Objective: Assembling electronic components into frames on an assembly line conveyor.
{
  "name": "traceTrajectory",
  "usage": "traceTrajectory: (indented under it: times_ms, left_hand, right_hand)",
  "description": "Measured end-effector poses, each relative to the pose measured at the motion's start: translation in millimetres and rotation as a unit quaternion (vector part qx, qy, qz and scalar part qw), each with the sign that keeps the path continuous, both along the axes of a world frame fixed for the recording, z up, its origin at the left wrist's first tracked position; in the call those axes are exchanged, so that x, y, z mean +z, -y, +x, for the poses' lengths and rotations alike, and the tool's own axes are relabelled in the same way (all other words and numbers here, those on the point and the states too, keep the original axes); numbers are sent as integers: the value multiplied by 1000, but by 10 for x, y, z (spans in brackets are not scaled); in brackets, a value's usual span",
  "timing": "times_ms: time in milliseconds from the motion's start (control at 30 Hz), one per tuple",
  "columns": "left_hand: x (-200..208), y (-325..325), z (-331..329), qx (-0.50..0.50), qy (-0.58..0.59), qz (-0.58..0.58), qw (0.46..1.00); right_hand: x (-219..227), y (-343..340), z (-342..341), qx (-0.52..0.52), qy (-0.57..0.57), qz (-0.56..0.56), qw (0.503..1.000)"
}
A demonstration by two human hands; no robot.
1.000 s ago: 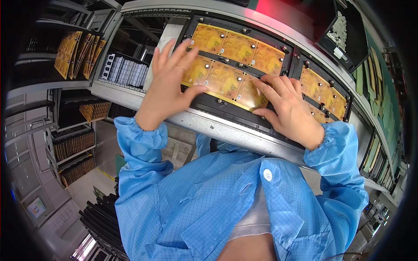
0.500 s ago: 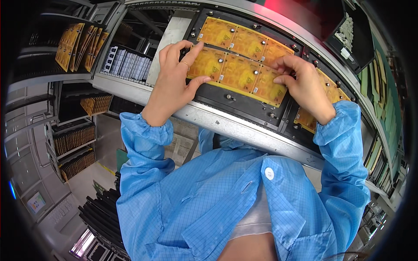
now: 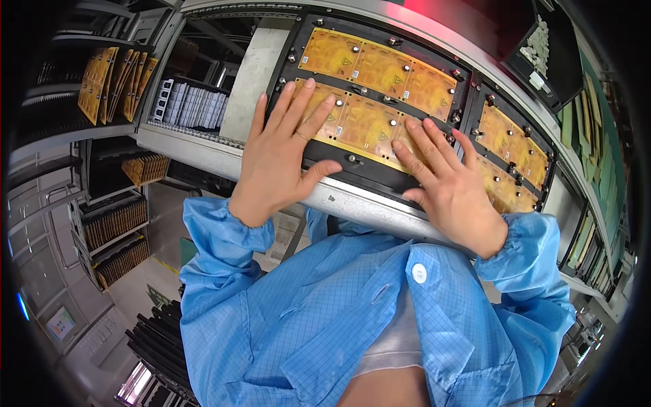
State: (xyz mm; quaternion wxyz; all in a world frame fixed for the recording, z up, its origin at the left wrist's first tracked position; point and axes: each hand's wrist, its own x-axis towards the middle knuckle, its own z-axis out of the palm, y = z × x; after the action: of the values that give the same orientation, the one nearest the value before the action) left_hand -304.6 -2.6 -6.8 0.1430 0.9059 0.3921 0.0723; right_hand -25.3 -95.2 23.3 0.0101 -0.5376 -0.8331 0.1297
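Note:
A yellow circuit-board panel [image 3: 366,124] lies in the near slot of a black fixture tray [image 3: 376,178]. On its left end rest the fingertips of my left hand [image 3: 278,152], spread flat with the thumb out over the tray's near edge. The fingers of my right hand [image 3: 451,180] stretch over the panel's right end and cover part of it. Neither hand grips anything. Beyond, in the same tray, a second yellow panel [image 3: 380,66] sits among small metal clamps.
Right of this tray, another black tray holds two more yellow panels [image 3: 513,144]. A metal rail [image 3: 380,207] runs along the near side. At left are a box of white parts [image 3: 190,105] and racked boards [image 3: 108,85]; a black bin of pale pieces [image 3: 537,51] is at far right.
Both hands have let go of the near panel's ends and flattened their fingers over it. The panel now lies lower in the tray, apart from the far panel. The right hand has moved nearer to me.

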Motion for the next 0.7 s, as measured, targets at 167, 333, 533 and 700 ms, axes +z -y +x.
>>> traceTrajectory:
  times_ms: [167,333,533,700]
  left_hand:
    - [-34,96,58,27,-8,14,1000]
    - [-29,111,37,33,-39,14,999]
    - [-40,115,-95,64,58,0,996]
    - [-24,58,-320,158,146,31,976]
  right_hand:
    - [-43,-9,-13,-17,-19,-39,999]
    - [-39,-7,-13,-19,-45,-55,997]
    - [-25,-1,32,-9,-25,-49,998]
    - [33,14,14,-20,-9,-41,999]
